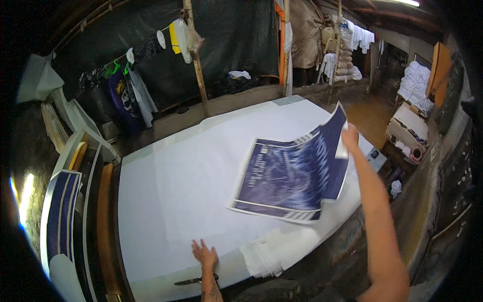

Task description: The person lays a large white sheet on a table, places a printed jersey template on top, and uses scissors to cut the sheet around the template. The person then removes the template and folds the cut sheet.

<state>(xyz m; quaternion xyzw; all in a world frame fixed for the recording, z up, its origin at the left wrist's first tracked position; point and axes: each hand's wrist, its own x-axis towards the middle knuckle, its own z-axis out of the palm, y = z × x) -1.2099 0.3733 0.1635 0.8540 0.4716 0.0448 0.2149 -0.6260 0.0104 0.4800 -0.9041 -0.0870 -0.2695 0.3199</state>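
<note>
Navy printed sheet point(282, 176) over the white-covered table point(166, 201)
The right hand point(349, 137) pinches the sheet's far-right edge; large and small pale lettering crosses its face. The left hand point(204, 254), fingers apart, holds nothing near dark scissors point(187, 282).

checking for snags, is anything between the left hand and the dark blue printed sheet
Nothing visible: only the white covering stretches between the left hand and the printed sheet. The white strips lie to that hand's right, off the direct line.
</note>
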